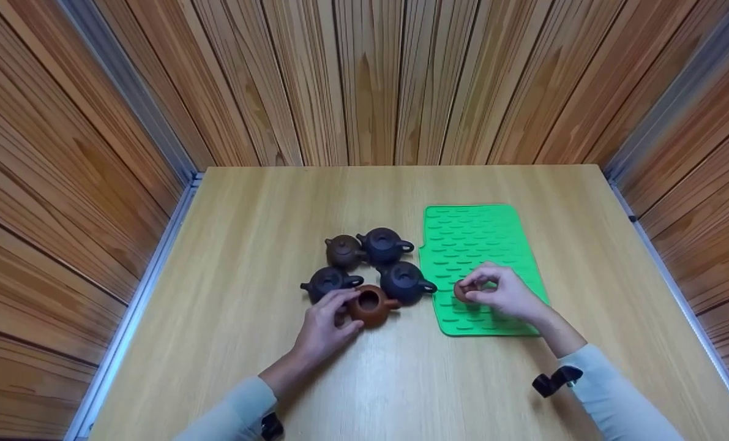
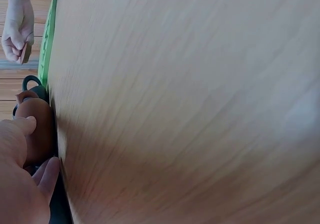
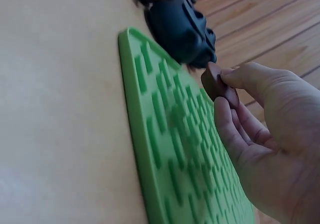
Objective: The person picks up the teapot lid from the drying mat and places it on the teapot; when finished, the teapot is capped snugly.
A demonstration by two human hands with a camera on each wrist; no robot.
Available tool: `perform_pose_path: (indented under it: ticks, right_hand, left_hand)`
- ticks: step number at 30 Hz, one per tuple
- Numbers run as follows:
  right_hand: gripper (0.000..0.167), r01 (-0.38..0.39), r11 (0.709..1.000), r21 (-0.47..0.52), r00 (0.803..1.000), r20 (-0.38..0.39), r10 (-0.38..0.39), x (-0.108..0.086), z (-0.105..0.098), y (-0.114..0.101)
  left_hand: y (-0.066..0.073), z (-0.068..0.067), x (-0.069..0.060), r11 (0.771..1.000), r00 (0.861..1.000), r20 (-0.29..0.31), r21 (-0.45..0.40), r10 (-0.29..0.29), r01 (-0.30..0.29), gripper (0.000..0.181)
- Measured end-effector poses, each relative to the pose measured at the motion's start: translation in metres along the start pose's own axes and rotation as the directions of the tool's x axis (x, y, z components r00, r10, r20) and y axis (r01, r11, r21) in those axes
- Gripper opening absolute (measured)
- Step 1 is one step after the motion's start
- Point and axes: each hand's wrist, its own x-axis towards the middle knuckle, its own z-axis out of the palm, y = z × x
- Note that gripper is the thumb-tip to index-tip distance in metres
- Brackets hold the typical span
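A reddish-brown clay teapot (image 1: pixel 375 315) stands on the table with its round top opening uncovered and its spout to the right. My left hand (image 1: pixel 326 326) grips it from the left, fingers and thumb around the handle side; the handle is mostly hidden. In the left wrist view the thumb lies against the teapot's body (image 2: pixel 40 134). Over the green mat, my right hand (image 1: pixel 504 293) pinches a small reddish-brown teapot lid (image 1: pixel 460 292) between thumb and fingertips. The right wrist view shows this lid (image 3: pixel 215 84) tilted on edge, raised above the mat.
Several dark teapots with lids on cluster behind the held one: a brown one (image 1: pixel 343 251) and black ones (image 1: pixel 384 246), the nearest right one (image 1: pixel 404 283) touching or almost touching the green ridged mat (image 1: pixel 471 229). Wood-panelled walls (image 1: pixel 364 86) surround the table (image 1: pixel 248 245).
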Motion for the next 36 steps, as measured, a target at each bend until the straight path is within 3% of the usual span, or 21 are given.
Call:
perform_pose_path:
  ticks: [7, 23, 36]
  right_hand:
    - [0.015, 0.061, 0.998, 0.026, 0.998, 0.033, -0.062, 0.011, 0.016, -0.013]
    - [0.017, 0.002, 0.998, 0.062, 0.998, 0.066, -0.006, 0.035, 0.061, -0.047]
    - [0.020, 0.060, 0.996, 0.066, 0.987, 0.143, -0.069, 0.053, 0.093, -0.073]
  left_hand:
    - [0.001, 0.000, -0.001, 1.000, 1.000, 0.006, 0.023, -0.021, 0.021, 0.057]
    - [0.000, 0.001, 0.001, 0.999, 1.000, 0.004, 0.027, -0.023, 0.023, 0.056]
    - [-0.001, 0.000, 0.002, 0.998, 0.999, 0.006, 0.040, -0.038, 0.037, 0.057]
